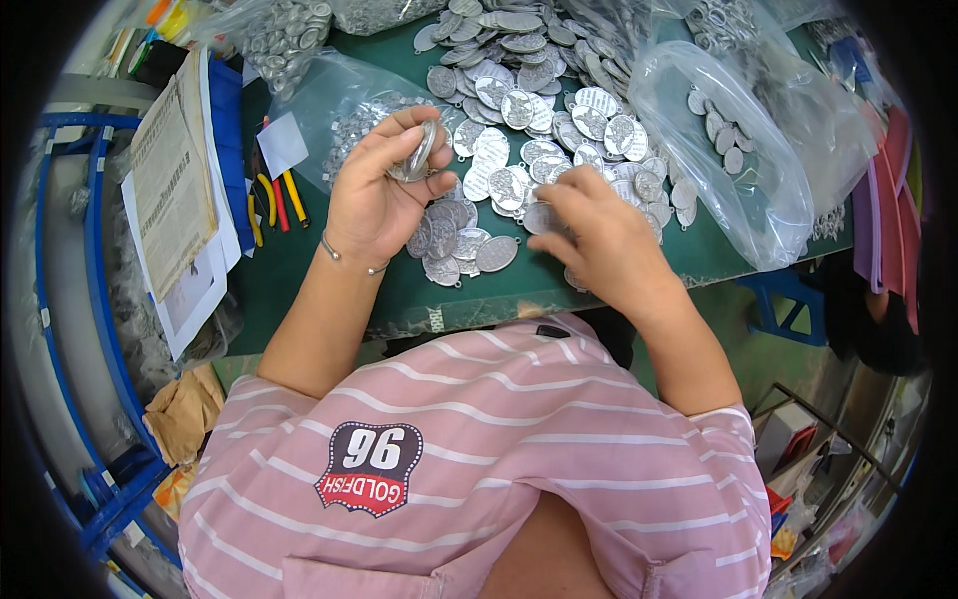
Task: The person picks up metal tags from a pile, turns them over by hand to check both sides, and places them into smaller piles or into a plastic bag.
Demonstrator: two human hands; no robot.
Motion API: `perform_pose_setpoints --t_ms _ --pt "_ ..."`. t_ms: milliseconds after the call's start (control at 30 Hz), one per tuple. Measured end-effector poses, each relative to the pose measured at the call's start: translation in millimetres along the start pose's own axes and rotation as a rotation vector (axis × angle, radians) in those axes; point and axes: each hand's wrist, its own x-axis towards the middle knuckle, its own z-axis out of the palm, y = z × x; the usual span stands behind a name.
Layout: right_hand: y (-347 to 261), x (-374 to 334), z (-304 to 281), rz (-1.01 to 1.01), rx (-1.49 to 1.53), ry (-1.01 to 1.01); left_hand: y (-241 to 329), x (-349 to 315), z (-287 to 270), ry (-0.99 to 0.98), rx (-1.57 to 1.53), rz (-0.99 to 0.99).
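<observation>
Spotted one red tool handle [280, 204] and one white rectangular card [283, 143] left of the large heap of silver oval metal medals [517, 109], too many to count. Found one clear plastic bag of small silver metal pieces [334, 80] immediately left of that heap. Gripped a short stack of silver oval medals [423, 150], number unclear, in the left hand [382, 195] beside the heap's left edge. Counted at least six loose overlapping medals [496, 254] on the heap's near side. Curled the right hand [602, 240] over one blurred silver medal [542, 219] at the heap's near edge; could not tell gripping from touching. Saw one second clear plastic bag [760, 228], with several medals inside, right of the heap.
</observation>
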Motion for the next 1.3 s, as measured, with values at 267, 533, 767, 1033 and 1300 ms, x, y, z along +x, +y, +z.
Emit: perform_pose_setpoints --t_ms 267,533,767,1033,1300 --pt "19 1 -4 0.185 0.380 0.115 -9 3 5 0.068 0.572 -0.029" --pt "36 -14 -32 0.445 1.703 0.348 -26 13 25 -0.225 1.622 0.351" --pt "20 -28 -24 0.253 0.202 0.070 -28 9 14 -0.193 1.570 0.541" --pt "23 -26 -15 0.264 0.125 0.082 -15 4 9 -0.016 0.135 -0.081" --pt "38 -37 -39 0.442 1.692 0.393 -18 13 20 -0.208 0.475 -0.191"
